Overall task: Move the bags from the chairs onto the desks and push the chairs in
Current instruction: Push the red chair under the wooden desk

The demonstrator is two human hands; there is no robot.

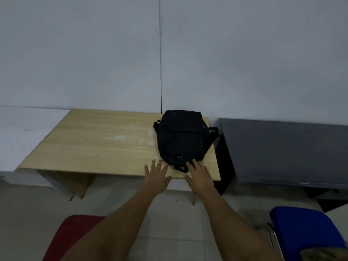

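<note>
A black backpack (pixel 181 137) lies flat on the right part of a light wooden desk (pixel 98 142), its top against the wall. My left hand (pixel 157 176) is spread open over the desk's front edge, just left of the bag's near end. My right hand (pixel 199 175) is also open, fingers apart, its fingertips touching the bag's near end and its small loop. A red chair seat (pixel 75 236) sits at the bottom left, partly hidden by my left forearm. A blue chair seat (pixel 305 230) with a metal frame stands at the bottom right.
A dark grey desk (pixel 286 151) adjoins the wooden one on the right, and a white desk (pixel 22 132) lies to its left. All stand against a pale wall. Tiled floor (pixel 169 219) separates the desks from the chairs. A brownish object (pixel 323 254) rests on the blue seat's near corner.
</note>
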